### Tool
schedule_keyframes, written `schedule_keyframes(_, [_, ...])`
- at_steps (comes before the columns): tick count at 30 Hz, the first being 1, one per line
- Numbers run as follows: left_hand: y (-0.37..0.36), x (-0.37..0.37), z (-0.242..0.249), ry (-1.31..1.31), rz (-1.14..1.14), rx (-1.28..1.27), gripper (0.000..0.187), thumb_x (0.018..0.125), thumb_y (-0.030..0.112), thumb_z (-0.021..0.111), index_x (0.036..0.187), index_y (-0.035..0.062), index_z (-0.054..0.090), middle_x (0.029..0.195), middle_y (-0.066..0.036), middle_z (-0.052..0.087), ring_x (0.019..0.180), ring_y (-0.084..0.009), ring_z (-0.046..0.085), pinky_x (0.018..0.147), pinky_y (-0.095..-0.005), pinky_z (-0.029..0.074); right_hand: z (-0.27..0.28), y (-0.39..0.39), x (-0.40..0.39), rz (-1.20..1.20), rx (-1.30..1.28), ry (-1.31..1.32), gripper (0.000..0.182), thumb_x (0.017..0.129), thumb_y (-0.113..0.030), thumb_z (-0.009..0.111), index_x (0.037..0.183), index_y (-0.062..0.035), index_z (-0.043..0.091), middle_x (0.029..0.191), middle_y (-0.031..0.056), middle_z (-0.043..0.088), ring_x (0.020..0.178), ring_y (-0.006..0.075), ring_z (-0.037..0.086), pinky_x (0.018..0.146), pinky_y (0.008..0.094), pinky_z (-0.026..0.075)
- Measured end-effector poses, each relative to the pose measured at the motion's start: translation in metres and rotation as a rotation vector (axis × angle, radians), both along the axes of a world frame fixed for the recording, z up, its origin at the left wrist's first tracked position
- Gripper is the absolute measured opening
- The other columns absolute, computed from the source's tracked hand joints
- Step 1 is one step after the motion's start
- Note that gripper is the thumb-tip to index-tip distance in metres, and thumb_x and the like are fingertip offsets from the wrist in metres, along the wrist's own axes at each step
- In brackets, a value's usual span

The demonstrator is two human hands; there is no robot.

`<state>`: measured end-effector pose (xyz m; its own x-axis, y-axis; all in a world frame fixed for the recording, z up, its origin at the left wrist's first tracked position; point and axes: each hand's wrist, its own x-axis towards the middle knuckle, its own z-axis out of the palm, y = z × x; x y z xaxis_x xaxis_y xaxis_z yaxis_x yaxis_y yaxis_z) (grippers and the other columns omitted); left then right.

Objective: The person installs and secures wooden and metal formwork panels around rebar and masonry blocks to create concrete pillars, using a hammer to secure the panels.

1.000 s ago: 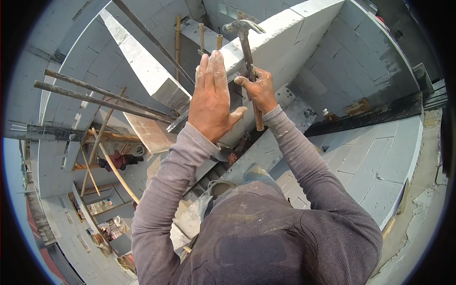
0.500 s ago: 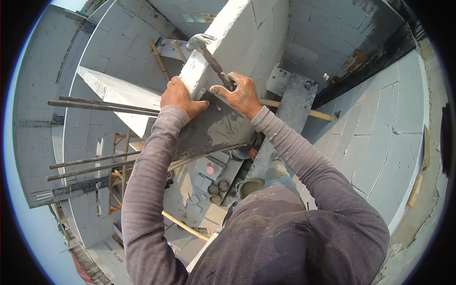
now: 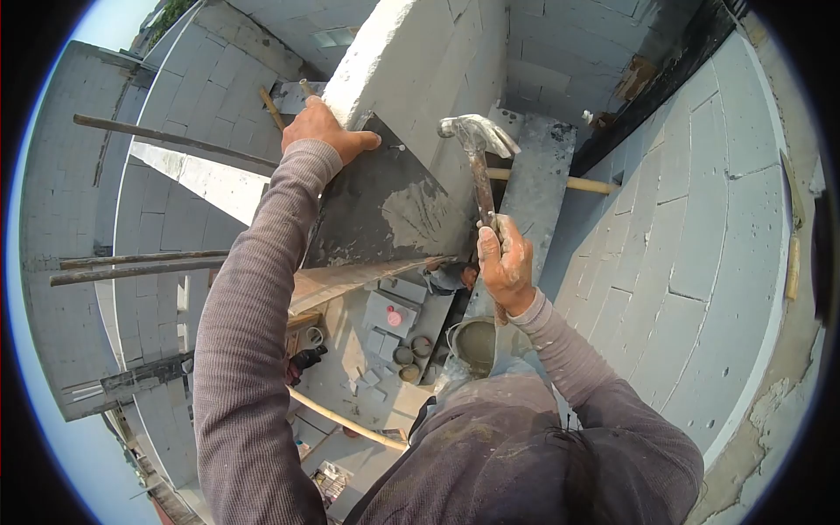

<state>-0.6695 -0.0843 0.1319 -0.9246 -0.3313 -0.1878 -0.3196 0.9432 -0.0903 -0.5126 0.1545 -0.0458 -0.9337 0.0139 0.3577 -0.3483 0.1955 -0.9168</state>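
Note:
My right hand (image 3: 506, 262) is wrapped round the handle of a claw hammer (image 3: 481, 166), with its metal head up and away from the wall. My left hand (image 3: 329, 133) lies at the end of a pale block wall (image 3: 411, 79), its thumb stretched over the upper edge of a dark panel (image 3: 350, 219). A nail (image 3: 400, 148) sticks out of the panel, to the right of that thumb. Wet-looking grey mortar (image 3: 416, 214) is smeared on the panel's right part.
Steel bars (image 3: 140, 261) jut out at the left. Below are a mortar bucket (image 3: 477, 344), several small pails (image 3: 403, 355) and a co-worker (image 3: 448, 276), partly hidden. A bamboo pole (image 3: 591, 185) crosses under a plank (image 3: 547, 175). A curved block wall (image 3: 691, 236) stands right.
My right hand has moved down and right, away from the panel and my left hand, and now holds the hammer upright by its handle. The view has shifted slightly.

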Motion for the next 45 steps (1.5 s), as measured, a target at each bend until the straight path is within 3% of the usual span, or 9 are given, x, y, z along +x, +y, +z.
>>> schedule_keyframes(6, [-0.003, 0.000, -0.005, 0.025, -0.010, -0.017, 0.103, 0.067, 0.060, 0.085, 0.136, -0.0066, 0.049, 0.120, -0.022, 0.069, 0.114, -0.0319, 0.068, 0.101, -0.0378, 0.053, 0.041, -0.018, 0.014, -0.088, -0.239, 0.181, 0.031, 0.108, -0.027, 0.048, 0.099, 0.0015, 0.055, 0.065, 0.0031, 0.052, 0.050, 0.0114, 0.049, 0.047, 0.0282, 0.038])
schedule_keyframes(7, [-0.002, 0.000, -0.005, 0.037, -0.010, -0.022, 0.103, 0.066, 0.060, 0.085, 0.136, -0.0065, 0.050, 0.120, -0.022, 0.069, 0.114, -0.0318, 0.068, 0.101, -0.0378, 0.053, 0.028, -0.025, 0.011, -0.100, -0.051, 0.193, 0.017, 0.104, -0.016, 0.054, 0.105, 0.0014, 0.054, 0.063, 0.0127, 0.053, 0.048, 0.0333, 0.056, 0.048, 0.0379, 0.042])
schedule_keyframes(9, [-0.002, 0.004, -0.005, 0.040, -0.009, -0.021, 0.102, 0.066, 0.060, 0.085, 0.136, -0.0064, 0.050, 0.120, -0.022, 0.069, 0.114, -0.0317, 0.068, 0.101, -0.0378, 0.053, 0.003, -0.036, -0.003, 0.046, 0.121, 0.020, 0.015, 0.103, -0.014, 0.056, 0.103, 0.0007, 0.054, 0.062, 0.0154, 0.053, 0.052, 0.0397, 0.057, 0.048, 0.0387, 0.042])
schedule_keyframes(15, [0.001, 0.002, -0.002, 0.052, -0.016, -0.019, 0.100, 0.066, 0.059, 0.086, 0.134, -0.0062, 0.052, 0.120, -0.021, 0.069, 0.113, -0.0313, 0.068, 0.101, -0.0367, 0.052, 0.052, -0.015, 0.012, -0.117, -0.091, 0.203, 0.016, 0.102, -0.013, 0.057, 0.107, 0.0027, 0.056, 0.070, 0.0134, 0.056, 0.049, 0.0312, 0.055, 0.050, 0.0371, 0.044])
schedule_keyframes(16, [0.000, 0.002, -0.001, 0.051, -0.019, -0.016, 0.099, 0.066, 0.058, 0.086, 0.134, -0.0062, 0.052, 0.120, -0.021, 0.069, 0.113, -0.0313, 0.068, 0.101, -0.0364, 0.053, 0.053, -0.013, 0.014, -0.131, -0.143, 0.216, 0.026, 0.107, -0.024, 0.052, 0.100, 0.0008, 0.051, 0.062, 0.0030, 0.049, 0.051, 0.0109, 0.048, 0.048, 0.0299, 0.042])
schedule_keyframes(23, [0.001, 0.000, 0.001, 0.059, -0.014, -0.022, 0.099, 0.067, 0.058, 0.085, 0.134, -0.0061, 0.052, 0.119, -0.021, 0.069, 0.112, -0.0310, 0.068, 0.101, -0.0362, 0.053, -0.021, -0.024, -0.001, 0.102, 0.119, -0.007, 0.015, 0.099, -0.011, 0.062, 0.105, 0.0026, 0.057, 0.074, 0.0230, 0.057, 0.053, 0.0374, 0.060, 0.046, 0.0399, 0.041])
schedule_keyframes(31, [-0.002, 0.001, -0.005, 0.052, -0.005, -0.025, 0.102, 0.067, 0.059, 0.085, 0.137, -0.0054, 0.050, 0.121, -0.021, 0.069, 0.113, -0.0303, 0.068, 0.102, -0.0367, 0.052, 0.023, -0.029, 0.011, -0.109, -0.377, 0.223, 0.031, 0.107, -0.031, 0.052, 0.097, -0.0014, 0.052, 0.064, 0.0032, 0.054, 0.052, 0.0156, 0.053, 0.049, 0.0288, 0.041])
schedule_keyframes(35, [0.001, 0.000, -0.001, 0.061, -0.021, -0.030, 0.102, 0.067, 0.059, 0.085, 0.137, -0.0057, 0.049, 0.122, -0.021, 0.068, 0.113, -0.0308, 0.068, 0.102, -0.0379, 0.052, -0.017, -0.021, -0.008, 0.083, 0.131, -0.069, 0.028, 0.106, -0.027, 0.055, 0.094, -0.0019, 0.053, 0.061, 0.0036, 0.052, 0.050, 0.0172, 0.053, 0.048, 0.0321, 0.040])
schedule_keyframes(45, [0.004, 0.007, 0.000, 0.049, 0.005, -0.028, 0.102, 0.067, 0.058, 0.085, 0.138, -0.0054, 0.049, 0.123, -0.021, 0.068, 0.114, -0.0305, 0.068, 0.104, -0.0358, 0.051, -0.005, -0.030, 0.000, -0.030, -0.009, 0.125, 0.020, 0.103, -0.020, 0.059, 0.103, -0.0013, 0.051, 0.066, 0.0166, 0.053, 0.051, 0.0353, 0.056, 0.049, 0.0369, 0.043])
